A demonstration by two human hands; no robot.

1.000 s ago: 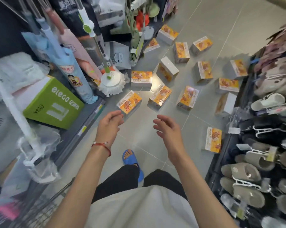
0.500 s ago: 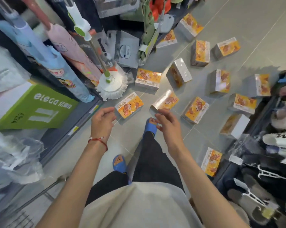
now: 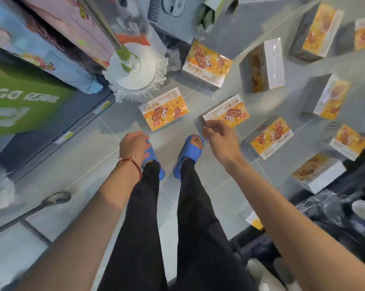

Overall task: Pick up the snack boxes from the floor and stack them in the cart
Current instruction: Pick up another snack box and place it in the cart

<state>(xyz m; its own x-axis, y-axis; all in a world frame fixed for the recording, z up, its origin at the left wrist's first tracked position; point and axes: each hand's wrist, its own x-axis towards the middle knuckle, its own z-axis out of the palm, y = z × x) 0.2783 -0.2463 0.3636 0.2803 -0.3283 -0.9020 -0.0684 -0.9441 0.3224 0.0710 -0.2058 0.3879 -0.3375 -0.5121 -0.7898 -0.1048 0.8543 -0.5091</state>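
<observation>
Early stage, judging by floor: about ten snack boxes scattered, none lifted. Right hand [image 3: 221,139] grip apart, empty, fingertips at edge of nearest box [image 3: 226,113]. Left hand [image 3: 134,144] loosely open, second box [image 3: 164,109] just beyond. Stacking undone.

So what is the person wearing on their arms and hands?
Nothing covers the arms: both are bare, with no sleeves showing and no gloves. The left hand has a thin red string bracelet around its wrist, with a small pale bead on it. The right hand shows no ring, watch or band.
</observation>
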